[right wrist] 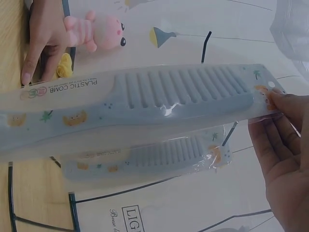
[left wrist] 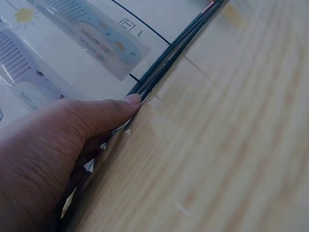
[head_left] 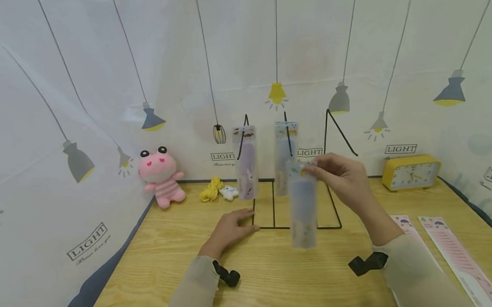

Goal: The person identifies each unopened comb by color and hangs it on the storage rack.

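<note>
Two fingertips (right wrist: 270, 99) of the right hand (head_left: 344, 175) are pinched on the top edge of a pale blue plastic comb in a clear sleeve (head_left: 303, 206), hung near the black wire rack (head_left: 331, 167). It is judged light, stiff, slippery. The left hand (head_left: 229, 227), fingers straight, is pressed on the rack's base.

A pale blue plastic comb (head_left: 303, 206) in its clear printed packet is hanging upright above the tabletop, pinched at its top end, teeth uppermost and handle pointing down, just in front of the wire rack (head_left: 334, 167).
</note>
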`<act>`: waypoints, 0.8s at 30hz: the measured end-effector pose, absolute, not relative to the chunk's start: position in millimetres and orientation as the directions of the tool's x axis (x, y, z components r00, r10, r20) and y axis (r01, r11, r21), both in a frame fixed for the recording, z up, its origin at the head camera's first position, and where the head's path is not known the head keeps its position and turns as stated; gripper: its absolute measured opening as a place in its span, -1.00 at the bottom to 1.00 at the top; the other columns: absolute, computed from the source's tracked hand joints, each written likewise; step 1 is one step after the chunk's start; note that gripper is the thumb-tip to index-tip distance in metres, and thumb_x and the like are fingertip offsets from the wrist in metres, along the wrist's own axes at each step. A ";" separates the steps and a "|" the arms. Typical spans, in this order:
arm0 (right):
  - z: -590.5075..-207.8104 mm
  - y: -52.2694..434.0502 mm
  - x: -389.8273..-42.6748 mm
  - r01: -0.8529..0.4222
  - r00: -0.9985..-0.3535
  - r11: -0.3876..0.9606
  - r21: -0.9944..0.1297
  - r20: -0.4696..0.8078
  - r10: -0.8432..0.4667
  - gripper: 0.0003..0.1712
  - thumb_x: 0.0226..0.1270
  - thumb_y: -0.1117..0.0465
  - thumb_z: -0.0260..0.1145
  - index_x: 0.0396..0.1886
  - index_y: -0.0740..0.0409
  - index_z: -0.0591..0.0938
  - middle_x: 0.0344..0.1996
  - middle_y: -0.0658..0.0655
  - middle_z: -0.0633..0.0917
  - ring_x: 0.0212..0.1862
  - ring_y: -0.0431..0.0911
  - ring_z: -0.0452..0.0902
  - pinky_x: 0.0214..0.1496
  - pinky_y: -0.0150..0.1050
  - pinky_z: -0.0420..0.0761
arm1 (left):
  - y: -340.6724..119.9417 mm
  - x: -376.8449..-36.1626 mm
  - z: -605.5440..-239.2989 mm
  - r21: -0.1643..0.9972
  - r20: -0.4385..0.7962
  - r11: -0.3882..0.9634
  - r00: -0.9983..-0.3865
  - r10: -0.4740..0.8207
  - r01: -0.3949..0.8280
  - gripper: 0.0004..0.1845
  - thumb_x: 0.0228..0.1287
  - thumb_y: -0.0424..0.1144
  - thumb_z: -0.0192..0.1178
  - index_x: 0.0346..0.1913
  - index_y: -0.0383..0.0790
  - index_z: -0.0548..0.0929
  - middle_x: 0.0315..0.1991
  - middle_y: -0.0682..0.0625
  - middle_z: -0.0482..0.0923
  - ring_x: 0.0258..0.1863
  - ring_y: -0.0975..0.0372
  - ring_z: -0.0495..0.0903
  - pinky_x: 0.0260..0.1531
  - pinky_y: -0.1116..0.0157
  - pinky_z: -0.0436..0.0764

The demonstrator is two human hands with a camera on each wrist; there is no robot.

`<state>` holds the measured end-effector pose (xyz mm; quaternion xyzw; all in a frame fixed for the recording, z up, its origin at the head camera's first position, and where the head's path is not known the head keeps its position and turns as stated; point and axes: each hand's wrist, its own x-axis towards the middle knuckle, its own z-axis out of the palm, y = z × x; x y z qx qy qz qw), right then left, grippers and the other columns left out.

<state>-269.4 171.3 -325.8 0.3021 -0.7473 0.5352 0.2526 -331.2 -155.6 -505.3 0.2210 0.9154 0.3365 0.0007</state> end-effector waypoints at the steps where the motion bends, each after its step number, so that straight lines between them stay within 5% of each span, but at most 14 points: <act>1: -324.6 169.6 -270.4 -0.722 -0.690 0.242 -0.649 0.702 -0.178 -0.86 0.28 0.42 0.42 -0.20 0.18 0.75 -0.36 0.16 0.78 -0.36 -0.12 0.67 -0.34 -0.42 0.66 | -155.5 -331.3 -505.7 0.613 0.150 0.677 -0.901 0.406 0.407 -0.35 0.30 0.20 0.29 0.39 0.03 0.54 0.41 0.03 0.43 0.42 0.06 0.34 0.42 0.01 0.30; 7: -318.1 160.4 -275.1 -0.717 -0.692 0.274 -0.640 0.701 -0.173 -0.91 0.29 0.41 0.42 -0.24 0.21 0.74 -0.36 0.17 0.78 -0.46 -0.07 0.55 -0.45 -0.45 0.54 | -155.7 -332.1 -506.2 0.605 0.146 0.683 -0.900 0.410 0.409 -0.35 0.30 0.22 0.28 0.39 0.05 0.54 0.40 0.05 0.43 0.42 0.07 0.35 0.42 0.01 0.30; 13: -315.9 154.8 -281.2 -0.692 -0.719 0.253 -0.676 0.675 -0.166 -0.93 0.32 0.41 0.40 -0.22 0.29 0.71 -0.32 0.27 0.77 -0.31 0.00 0.65 -0.28 -0.46 0.63 | -155.5 -332.2 -506.8 0.603 0.146 0.684 -0.900 0.411 0.410 -0.34 0.30 0.23 0.28 0.39 0.05 0.54 0.40 0.03 0.43 0.42 0.06 0.35 0.41 0.00 0.32; 24: -318.1 150.0 -290.7 -0.655 -0.754 0.210 -0.726 0.643 -0.131 -0.84 0.32 0.25 0.45 -0.16 0.21 0.74 -0.30 0.14 0.77 -0.24 -0.15 0.69 -0.15 -0.38 0.68 | -156.6 -331.8 -507.8 0.616 0.154 0.670 -0.898 0.411 0.413 -0.33 0.30 0.22 0.29 0.39 0.01 0.54 0.40 0.02 0.43 0.42 0.07 0.35 0.42 0.00 0.31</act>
